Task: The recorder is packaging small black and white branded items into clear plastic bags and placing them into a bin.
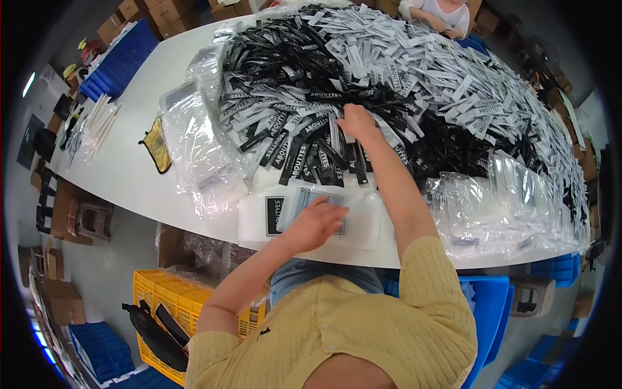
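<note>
My left hand (315, 222) lies palm down over a clear bag (362, 219) at the table's front, its thumb apart from the fingers. Under that hand sits a pale grey printed packet (301, 197); a black printed label (273, 210) shows at its left. Farther forward, my right hand (358, 121) reaches into a heap of slim printed packets. Black packets (294, 158) fan out below its fingers, mixed with white ones (248, 109). Whether the right fingertips grip a packet cannot be seen.
Stacks of clear plastic bags (194, 136) (466, 204) flank the work spot. A yellow cloth (158, 148), white sticks (102, 121) and a blue crate (121, 61) stand left. Below are a yellow crate (165, 291) and a blue bin (491, 311). Another person (440, 17) sits across the table.
</note>
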Tool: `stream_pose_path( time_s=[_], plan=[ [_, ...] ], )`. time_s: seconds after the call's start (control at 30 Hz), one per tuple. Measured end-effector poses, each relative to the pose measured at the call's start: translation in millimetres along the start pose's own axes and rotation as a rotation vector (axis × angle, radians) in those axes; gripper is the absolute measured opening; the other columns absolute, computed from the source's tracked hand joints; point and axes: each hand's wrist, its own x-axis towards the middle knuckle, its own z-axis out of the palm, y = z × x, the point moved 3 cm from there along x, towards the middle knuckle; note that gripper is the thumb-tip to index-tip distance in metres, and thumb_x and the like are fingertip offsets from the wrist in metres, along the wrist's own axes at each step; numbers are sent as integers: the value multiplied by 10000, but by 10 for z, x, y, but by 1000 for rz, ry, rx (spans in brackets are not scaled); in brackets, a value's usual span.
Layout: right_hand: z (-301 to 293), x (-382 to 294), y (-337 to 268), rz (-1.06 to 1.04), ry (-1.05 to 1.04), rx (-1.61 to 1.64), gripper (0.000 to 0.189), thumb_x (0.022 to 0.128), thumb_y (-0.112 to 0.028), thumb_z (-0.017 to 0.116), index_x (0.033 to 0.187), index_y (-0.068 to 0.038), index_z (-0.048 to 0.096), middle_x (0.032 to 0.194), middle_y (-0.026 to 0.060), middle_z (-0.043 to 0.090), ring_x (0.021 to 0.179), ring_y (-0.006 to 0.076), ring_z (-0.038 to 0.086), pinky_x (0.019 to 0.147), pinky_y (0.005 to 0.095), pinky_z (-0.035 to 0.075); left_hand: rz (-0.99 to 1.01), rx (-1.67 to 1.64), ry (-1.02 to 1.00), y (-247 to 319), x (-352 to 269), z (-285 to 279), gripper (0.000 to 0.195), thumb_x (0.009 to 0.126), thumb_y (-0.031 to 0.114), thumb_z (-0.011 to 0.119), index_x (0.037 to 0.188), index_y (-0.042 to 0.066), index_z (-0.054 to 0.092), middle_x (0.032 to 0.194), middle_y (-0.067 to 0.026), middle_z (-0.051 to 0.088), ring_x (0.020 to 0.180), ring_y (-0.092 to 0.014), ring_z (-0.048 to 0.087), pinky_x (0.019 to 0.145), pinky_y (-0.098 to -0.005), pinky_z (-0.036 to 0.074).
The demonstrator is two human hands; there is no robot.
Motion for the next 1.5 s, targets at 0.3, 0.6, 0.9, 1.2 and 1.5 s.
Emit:
stream_pose_path(
  time_s=[0.3, 0.6, 0.9, 1.2, 1.5],
  plan=[
    [-374, -878, 57, 98, -36, 1258, 138, 808, -144, 619, 846, -24, 564, 653, 35, 578, 555, 102, 561, 491, 228, 440, -568, -535, 276, -515, -162, -78, 249, 939, 185, 485, 887, -34, 593, 742, 27, 553, 717, -52, 427, 656, -227, 393],
    [30, -2093, 200, 0, 322, 895, 151, 849, -151, 632, 808, -10, 598, 625, -29, 497, 567, 28, 418, 504, 210, 347, -594, -597, 288, -284, 81, -140, 237, 904, 157, 523, 1023, -30, 608, 771, -8, 609, 678, -40, 483, 631, -205, 410],
    [-383, -2186, -173, 340, -97, 1359, 311, 862, -208, 603, 597, -78, 506, 481, -47, 435, 380, 42, 355, 369, 213, 233, 190, 339, 256, 344, 249, -258, 498, 597, 0, 593, 1093, 51, 609, 623, -42, 421, 589, -238, 456, 578, -361, 420],
    [-567, -2305, -513, -364, 124, 550, 194, 747, -159, 705, 771, 7, 608, 585, 103, 553, 495, 171, 512, 477, 294, 403, -507, -750, 22, 216, 185, -149, 298, 821, 0, 605, 1115, -11, 559, 964, -21, 617, 865, -38, 532, 744, -224, 467],
    [-583, -2298, -457, -273, 88, 615, 187, 765, -120, 689, 804, 33, 589, 591, 112, 531, 483, 163, 468, 467, 276, 371, -580, -1143, 198, 225, 263, -266, 276, 811, -37, 550, 1083, -19, 593, 958, -27, 633, 866, -69, 578, 746, -214, 471]
  ],
)
